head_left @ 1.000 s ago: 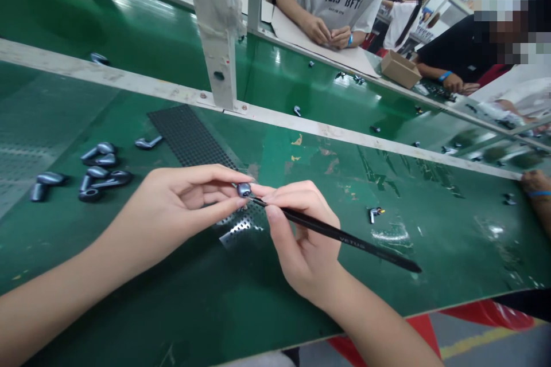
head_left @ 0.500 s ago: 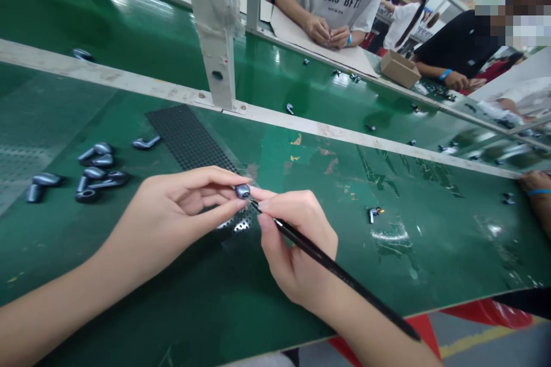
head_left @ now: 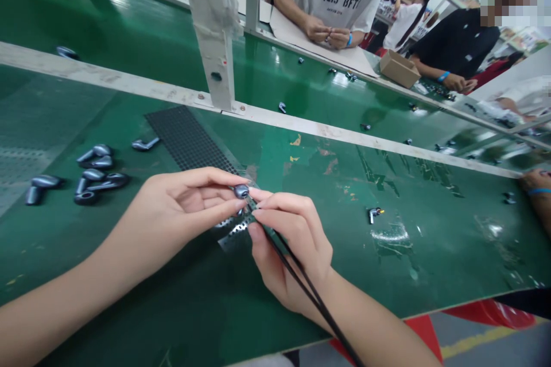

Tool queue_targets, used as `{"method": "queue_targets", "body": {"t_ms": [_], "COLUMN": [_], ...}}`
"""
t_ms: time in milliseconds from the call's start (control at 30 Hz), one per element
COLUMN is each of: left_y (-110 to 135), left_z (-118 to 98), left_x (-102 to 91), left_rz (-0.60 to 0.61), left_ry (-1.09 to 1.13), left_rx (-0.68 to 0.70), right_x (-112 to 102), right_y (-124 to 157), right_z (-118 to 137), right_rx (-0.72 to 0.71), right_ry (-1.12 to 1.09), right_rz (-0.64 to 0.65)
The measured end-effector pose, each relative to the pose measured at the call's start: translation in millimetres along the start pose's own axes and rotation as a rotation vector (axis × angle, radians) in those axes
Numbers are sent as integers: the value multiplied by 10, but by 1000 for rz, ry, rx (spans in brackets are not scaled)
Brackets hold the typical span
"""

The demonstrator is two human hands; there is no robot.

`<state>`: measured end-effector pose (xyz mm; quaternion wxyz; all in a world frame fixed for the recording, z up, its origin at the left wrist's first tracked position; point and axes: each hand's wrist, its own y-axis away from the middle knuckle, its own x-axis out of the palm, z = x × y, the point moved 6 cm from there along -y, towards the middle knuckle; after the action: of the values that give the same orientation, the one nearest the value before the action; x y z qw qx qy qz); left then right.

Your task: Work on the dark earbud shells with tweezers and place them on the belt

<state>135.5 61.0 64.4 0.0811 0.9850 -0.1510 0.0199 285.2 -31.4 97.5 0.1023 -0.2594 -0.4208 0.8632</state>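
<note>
The black tweezers [head_left: 314,298] run off the near edge; their tips at the earbud [head_left: 241,191] are too small to tell.

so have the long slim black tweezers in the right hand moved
yes, the long black tweezers have swung down, tail end now crossing the green bench's front edge

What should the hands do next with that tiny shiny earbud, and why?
Probably ease the tips of the black tweezers gently onto the earbud, because the left hand pinches it steady and the right hand holds those tips right beside it.
</note>
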Motion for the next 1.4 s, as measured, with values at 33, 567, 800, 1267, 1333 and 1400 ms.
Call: {"method": "queue_targets", "body": {"t_ms": [33, 567, 800, 1267, 1333, 1400], "left_y": [-2, -52, -53, -42, -34, -29], "left_z": [5, 64, 101, 85, 65, 44], "left_x": [-2, -37, -91, -91, -80, -67], "left_rz": [3, 73, 54, 47, 50, 56], "left_ry": [11, -1, -41, -47, -45, -43], "left_rx": [-5, -125, -121, -83, -77, -64], "right_x": [-4, 98, 163, 153, 158, 171], "right_y": [-6, -3, -10, -22, -4, 13], "right_z": [-2, -544, -592, -557, -574, -593], "right_rx": [3, 627, 743, 732, 761, 788], "right_ry": [-2, -690, -879, -832, -818, -822], "right_rz": [1, -89, -45, -72, -86, -81]}}
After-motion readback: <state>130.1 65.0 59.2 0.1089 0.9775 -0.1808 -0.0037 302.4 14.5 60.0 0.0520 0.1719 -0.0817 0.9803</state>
